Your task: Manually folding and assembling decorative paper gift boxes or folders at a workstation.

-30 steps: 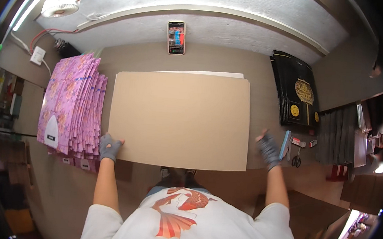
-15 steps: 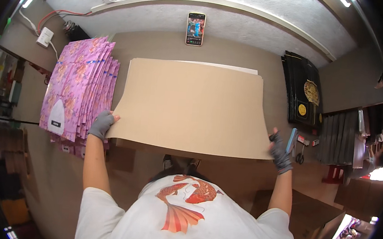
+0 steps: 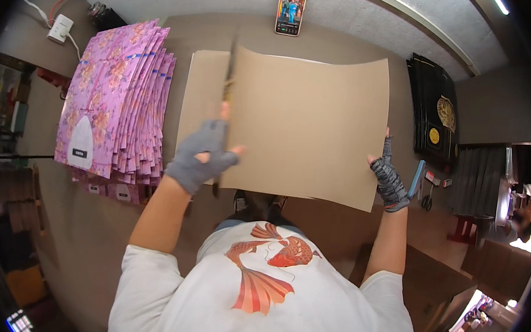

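A large tan paper sheet (image 3: 306, 125) is raised in front of me, its right edge curling up. My left hand (image 3: 201, 155), in a grey fingerless glove, grips the sheet's left edge, with the thumb over the tan face. A dark strip with gold print shows along that edge, blurred by motion. At the other side my right hand (image 3: 392, 182), gloved in mottled grey, pinches the sheet's right edge. Under the lifted sheet, another tan sheet (image 3: 203, 83) lies on the table, visible on the left.
A pile of pink floral paper bags (image 3: 105, 97) stands at left. Folded black bags with gold print (image 3: 432, 110) lie at right, near scissors (image 3: 427, 200) and a blue tool (image 3: 416, 179). A phone (image 3: 290, 12) leans at the back. A brown box (image 3: 417, 296) sits lower right.
My left hand has moved right and up with the sheet's left edge, uncovering the sheet beneath. My right hand still holds the right edge, which now curls up. The whole view has shifted slightly.
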The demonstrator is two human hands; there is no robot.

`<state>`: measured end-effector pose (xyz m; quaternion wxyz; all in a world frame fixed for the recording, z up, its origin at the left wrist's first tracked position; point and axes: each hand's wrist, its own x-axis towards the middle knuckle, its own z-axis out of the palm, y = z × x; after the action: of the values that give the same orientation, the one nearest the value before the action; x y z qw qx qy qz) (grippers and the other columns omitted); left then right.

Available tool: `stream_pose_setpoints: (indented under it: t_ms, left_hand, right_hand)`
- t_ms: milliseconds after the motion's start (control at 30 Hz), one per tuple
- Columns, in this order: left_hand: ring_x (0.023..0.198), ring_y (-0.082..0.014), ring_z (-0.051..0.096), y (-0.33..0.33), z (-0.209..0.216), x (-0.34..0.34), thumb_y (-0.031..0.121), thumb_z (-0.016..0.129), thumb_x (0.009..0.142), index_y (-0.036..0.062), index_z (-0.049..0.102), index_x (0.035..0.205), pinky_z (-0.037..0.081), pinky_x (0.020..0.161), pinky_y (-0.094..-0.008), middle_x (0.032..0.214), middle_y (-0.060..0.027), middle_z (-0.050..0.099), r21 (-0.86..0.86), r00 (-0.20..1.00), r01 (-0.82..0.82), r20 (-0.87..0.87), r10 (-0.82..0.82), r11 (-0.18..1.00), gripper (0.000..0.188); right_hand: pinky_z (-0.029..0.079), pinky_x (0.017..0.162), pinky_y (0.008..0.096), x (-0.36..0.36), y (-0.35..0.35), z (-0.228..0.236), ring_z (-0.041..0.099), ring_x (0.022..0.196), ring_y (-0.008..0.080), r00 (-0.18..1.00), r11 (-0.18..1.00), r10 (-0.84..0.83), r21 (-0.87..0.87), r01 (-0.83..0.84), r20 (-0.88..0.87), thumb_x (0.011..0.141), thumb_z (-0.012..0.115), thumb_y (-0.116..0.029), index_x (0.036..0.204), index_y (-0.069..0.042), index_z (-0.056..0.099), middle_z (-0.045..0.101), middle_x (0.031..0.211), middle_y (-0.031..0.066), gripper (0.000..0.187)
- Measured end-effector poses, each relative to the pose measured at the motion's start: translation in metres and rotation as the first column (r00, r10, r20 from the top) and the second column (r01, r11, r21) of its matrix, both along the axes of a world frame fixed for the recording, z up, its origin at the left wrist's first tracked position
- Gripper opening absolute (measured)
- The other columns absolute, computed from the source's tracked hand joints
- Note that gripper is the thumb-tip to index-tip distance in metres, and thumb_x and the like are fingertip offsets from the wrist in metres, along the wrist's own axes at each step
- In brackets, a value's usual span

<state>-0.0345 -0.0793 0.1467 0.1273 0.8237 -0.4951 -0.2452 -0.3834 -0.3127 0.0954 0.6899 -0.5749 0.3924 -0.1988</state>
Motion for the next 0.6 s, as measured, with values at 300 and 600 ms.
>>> stream_pose_setpoints:
  t_ms: [300, 600]
  left_hand:
    - [0.147, -0.0501, 0.002, -0.050, -0.114, -0.001, 0.082, 0.067, 0.055, 0.0296, 0.040, 0.149, 0.006, 0.109, -0.0735, 0.161, -0.0246, 0.011, -0.075, 0.888, 0.398, 0.281, -0.363, 0.914, 0.111]
    - [0.147, -0.0510, -0.002, -0.057, -0.126, 0.002, 0.081, 0.075, 0.038, 0.0310, 0.031, 0.153, 0.005, 0.110, -0.0707, 0.161, -0.0253, 0.008, 0.119, 0.847, 0.399, 0.331, -0.415, 0.909, 0.133]
  right_hand:
    - [0.032, 0.110, 0.0380, 0.113, 0.037, -0.002, 0.043, 0.125, 0.0201, 0.992, 0.896, -0.021, -0.437, 0.075, 0.127, 0.084, 0.054, -0.075, 0.138, -0.006, 0.041, 0.045, 0.132, 0.0083, 0.089]
    - [0.019, 0.119, 0.0478, 0.129, 0.026, -0.054, 0.019, 0.147, 0.0388, 0.946, 0.618, -0.008, -0.745, -0.251, -0.325, 0.065, 0.081, -0.062, 0.153, -0.012, 0.031, 0.024, 0.155, 0.0270, 0.113]
